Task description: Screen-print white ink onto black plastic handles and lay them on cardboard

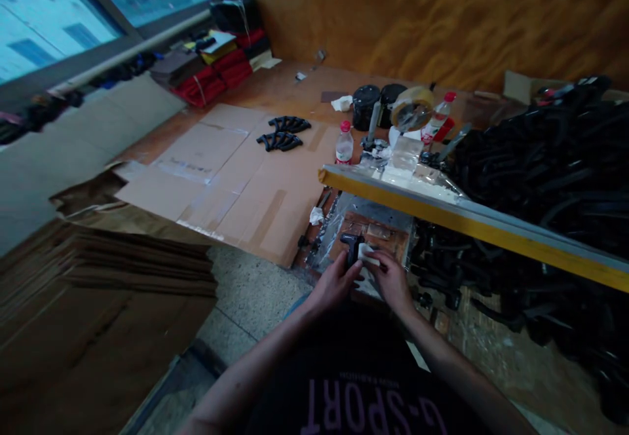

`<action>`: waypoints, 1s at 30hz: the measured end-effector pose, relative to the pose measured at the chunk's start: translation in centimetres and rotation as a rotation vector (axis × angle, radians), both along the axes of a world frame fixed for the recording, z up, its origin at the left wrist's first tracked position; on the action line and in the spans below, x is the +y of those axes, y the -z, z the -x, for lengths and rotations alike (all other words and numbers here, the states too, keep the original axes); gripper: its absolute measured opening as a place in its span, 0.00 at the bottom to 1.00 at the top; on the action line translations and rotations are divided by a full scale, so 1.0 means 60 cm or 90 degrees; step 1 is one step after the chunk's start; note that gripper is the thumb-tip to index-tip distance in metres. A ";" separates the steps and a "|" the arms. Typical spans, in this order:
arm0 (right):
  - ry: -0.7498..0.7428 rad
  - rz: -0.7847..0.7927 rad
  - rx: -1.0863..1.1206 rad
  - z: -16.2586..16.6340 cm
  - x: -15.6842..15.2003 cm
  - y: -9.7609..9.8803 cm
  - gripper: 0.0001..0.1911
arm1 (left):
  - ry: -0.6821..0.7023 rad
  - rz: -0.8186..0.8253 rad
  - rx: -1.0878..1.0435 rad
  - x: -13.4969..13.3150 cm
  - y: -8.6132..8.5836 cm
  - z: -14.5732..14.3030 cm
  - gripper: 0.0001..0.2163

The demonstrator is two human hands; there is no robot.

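Black shirt [373, 382] lies nearest. Beyond, the left hand [339, 281] curls round a black part [350, 244] over the board [398, 242]; the right hand [390, 279] pinches a white cloth [369, 253] at its right. Steady grip advisable.

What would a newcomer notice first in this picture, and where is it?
Probably the large heap of black parts on the right, crossed by a long yellow-fronted bar. Below the bar's left end, the left hand grips a black piece while the right hand holds a white piece beside it.
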State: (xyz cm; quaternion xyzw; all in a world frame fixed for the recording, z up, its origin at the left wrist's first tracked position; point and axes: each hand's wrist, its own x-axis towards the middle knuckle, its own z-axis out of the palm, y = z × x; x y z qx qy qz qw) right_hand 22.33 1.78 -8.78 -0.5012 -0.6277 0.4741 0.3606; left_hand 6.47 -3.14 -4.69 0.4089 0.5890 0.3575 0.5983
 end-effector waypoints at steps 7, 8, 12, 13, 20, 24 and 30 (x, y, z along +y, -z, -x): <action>-0.011 -0.249 -0.170 0.000 0.035 0.010 0.13 | 0.216 0.058 0.681 -0.039 0.044 0.054 0.18; -0.051 -0.279 -0.183 0.010 0.035 0.011 0.13 | 0.232 0.065 0.706 -0.043 0.054 0.058 0.19; -0.208 -0.382 -0.251 0.061 0.028 0.025 0.15 | 0.252 0.078 0.747 -0.048 0.080 0.062 0.20; -0.246 -0.399 -0.274 0.073 0.027 0.029 0.16 | 0.254 0.083 0.747 -0.047 0.083 0.063 0.21; -0.404 -0.412 -0.379 0.092 0.015 0.062 0.20 | 0.265 0.092 0.740 -0.043 0.090 0.064 0.20; -0.447 -0.409 -0.375 0.055 0.005 0.072 0.22 | 0.264 0.085 0.739 -0.043 0.086 0.064 0.21; -0.468 -0.411 -0.378 0.060 0.012 0.072 0.23 | 0.277 0.087 0.734 -0.039 0.082 0.065 0.21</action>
